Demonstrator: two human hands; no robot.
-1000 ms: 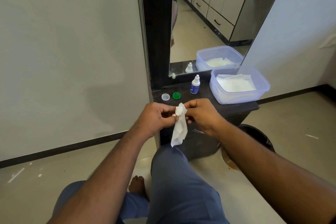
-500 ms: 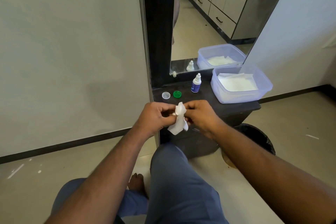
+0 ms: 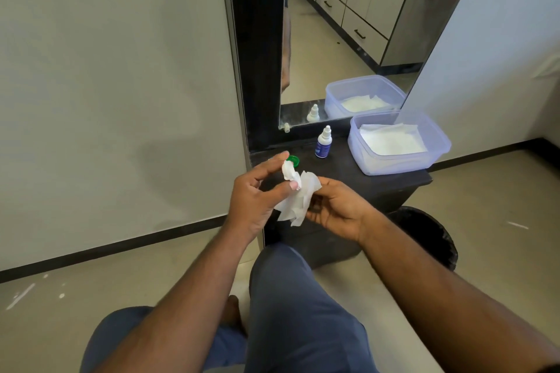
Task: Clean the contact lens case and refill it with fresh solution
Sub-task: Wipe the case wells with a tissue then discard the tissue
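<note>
A crumpled white tissue (image 3: 298, 197) hangs between my two hands, in front of the dark shelf (image 3: 394, 182). My left hand (image 3: 257, 197) pinches its upper part between thumb and fingers, with the forefinger stretched up. My right hand (image 3: 336, 209) is cupped under its right edge, fingers curled against it. The lens case body is hidden, whether in the tissue or in a hand I cannot tell. A green cap (image 3: 294, 160) lies on the shelf just behind my left fingertips. The solution bottle (image 3: 323, 142), white with a blue label, stands upright further back.
A clear plastic tub (image 3: 436, 157) with white tissues sits at the shelf's right end. A mirror (image 3: 348, 39) rises behind the shelf. A dark bin (image 3: 430, 236) stands on the floor to the right of my knee (image 3: 291, 281).
My hands have drawn slightly apart and the tissue has spread open between them. My left hand has risen toward the green cap and now covers the white cap.
</note>
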